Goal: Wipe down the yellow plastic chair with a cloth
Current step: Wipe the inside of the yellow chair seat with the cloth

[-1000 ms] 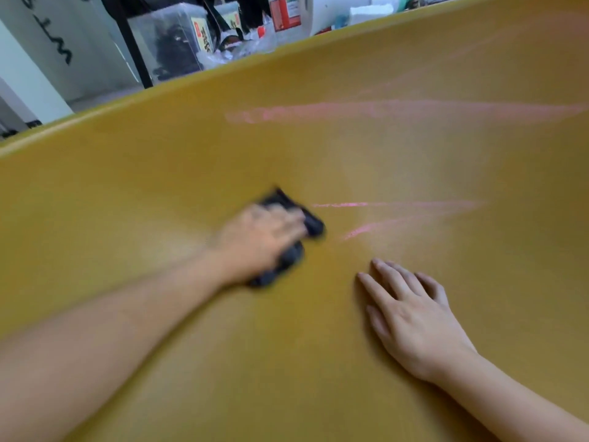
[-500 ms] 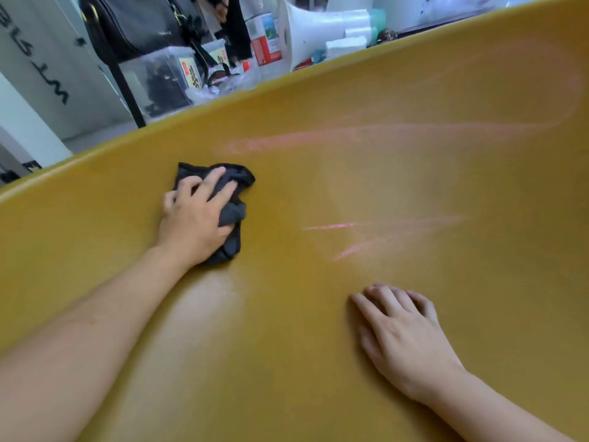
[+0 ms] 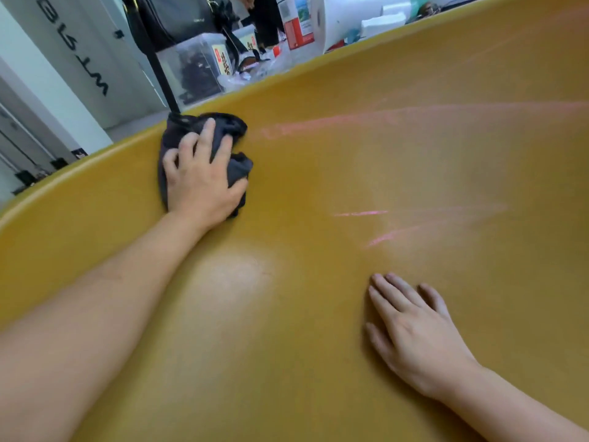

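Note:
The yellow plastic chair [image 3: 350, 314] fills almost the whole head view, its curved rim running from lower left to upper right. A crumpled dark grey cloth [image 3: 237, 169] lies on the chair close to the rim at upper left. My left hand [image 3: 202, 181] covers the cloth and grips it, fingers bent into the fabric and pressing it on the plastic. My right hand [image 3: 411, 333] lies flat on the seat at lower right, fingers straight and close together. Pink streaks [image 3: 360, 213] mark the yellow surface right of the cloth.
Beyond the rim stand a clear plastic box [image 3: 194, 65] with dark contents, a black bag [image 3: 178, 17], a red and white carton [image 3: 296, 23] and a white megaphone [image 3: 344, 17]. A black pole [image 3: 159, 74] rises just behind the cloth. A white wall with black lettering [image 3: 73, 49] is at left.
My left hand has slid the cloth from the middle of the seat up and left to the rim. My right hand has stayed flat in place.

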`<action>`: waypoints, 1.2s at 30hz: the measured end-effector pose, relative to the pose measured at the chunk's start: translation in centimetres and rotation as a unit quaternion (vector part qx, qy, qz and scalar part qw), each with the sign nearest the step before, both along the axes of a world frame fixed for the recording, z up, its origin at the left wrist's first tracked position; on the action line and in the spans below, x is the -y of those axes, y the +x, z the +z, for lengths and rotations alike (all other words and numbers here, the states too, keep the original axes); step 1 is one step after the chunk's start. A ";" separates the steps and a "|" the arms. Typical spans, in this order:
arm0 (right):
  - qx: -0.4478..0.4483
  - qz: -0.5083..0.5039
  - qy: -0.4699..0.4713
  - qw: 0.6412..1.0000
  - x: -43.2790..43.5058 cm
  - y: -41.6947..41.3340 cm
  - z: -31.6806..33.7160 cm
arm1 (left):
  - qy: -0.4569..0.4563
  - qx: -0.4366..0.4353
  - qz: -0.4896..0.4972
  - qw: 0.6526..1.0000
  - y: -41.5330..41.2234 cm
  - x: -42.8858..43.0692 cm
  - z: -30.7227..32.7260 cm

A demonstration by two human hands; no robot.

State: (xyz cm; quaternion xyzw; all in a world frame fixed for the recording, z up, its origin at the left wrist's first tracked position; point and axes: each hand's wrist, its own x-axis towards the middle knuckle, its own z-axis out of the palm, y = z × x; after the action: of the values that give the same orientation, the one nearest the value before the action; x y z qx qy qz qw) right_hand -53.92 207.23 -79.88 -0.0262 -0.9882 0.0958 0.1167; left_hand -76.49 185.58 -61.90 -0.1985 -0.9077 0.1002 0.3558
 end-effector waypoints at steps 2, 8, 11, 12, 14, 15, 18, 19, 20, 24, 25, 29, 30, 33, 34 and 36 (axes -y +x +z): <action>0.012 -0.004 0.001 1.000 0.3 -0.4 0.8 | -0.070 0.092 -0.051 0.992 3.4 -1.5 -5.4; -0.024 -0.045 -0.010 0.999 1.3 -2.0 0.8 | -0.343 0.017 -0.266 0.901 3.5 0.1 -6.5; -0.043 -0.037 -0.016 0.998 1.3 -1.8 0.1 | -0.182 -0.045 -0.083 0.979 -1.5 2.0 1.6; -0.039 -0.029 -0.012 0.999 1.3 -1.8 0.0 | -0.121 -0.051 -0.047 0.990 -2.0 1.9 3.0; -0.011 -0.012 -0.019 1.000 1.4 -2.2 0.2 | -0.052 -0.044 -0.019 0.997 -1.3 0.1 2.8; 0.005 -0.005 -0.036 0.999 1.5 -2.4 0.7 | -0.051 -0.015 -0.020 0.998 -0.4 -1.2 1.4; -0.006 0.021 -0.133 0.991 2.3 -4.7 3.2 | -0.182 0.145 -0.079 0.969 4.1 -3.6 -6.3; -0.013 0.031 -0.206 0.978 2.8 -6.0 4.4 | -0.210 0.195 -0.106 0.952 6.0 -3.8 -7.9; -0.030 0.041 -0.271 0.961 3.7 -7.4 5.6 | -0.215 0.252 -0.128 0.935 6.8 -3.6 -8.3; -0.027 0.036 -0.366 0.929 8.8 -11.7 8.9 | -0.152 0.507 -0.164 0.833 3.3 -3.2 1.1; 0.012 0.012 -0.347 0.938 10.1 -12.2 8.7 | -0.092 0.459 -0.138 0.873 1.9 -3.1 3.9; -0.084 -0.044 -0.138 0.986 13.1 -12.5 6.1 | 0.049 0.088 -0.064 0.993 -3.1 -2.4 7.9; -0.129 -0.040 -0.131 0.982 13.1 -12.8 5.6 | 0.039 0.081 -0.051 0.995 -3.9 -2.5 7.4; -0.248 0.019 -0.155 0.956 12.1 -15.2 5.4 | 0.079 0.055 -0.043 0.994 -5.1 -3.0 6.1; -0.286 0.044 -0.156 0.944 11.9 -16.5 6.8 | 0.103 0.040 -0.047 0.993 -5.3 -3.1 6.2; -0.380 0.080 -0.144 0.910 11.3 -20.4 11.4 | 0.142 0.016 -0.051 0.988 -5.3 -3.2 6.2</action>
State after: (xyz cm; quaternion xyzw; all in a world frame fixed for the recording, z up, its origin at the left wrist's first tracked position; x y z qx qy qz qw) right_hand -74.30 195.95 -68.49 0.0747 -0.8436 0.2484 0.4702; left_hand -81.78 188.75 -55.67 -0.1936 -0.9068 -0.0515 0.3709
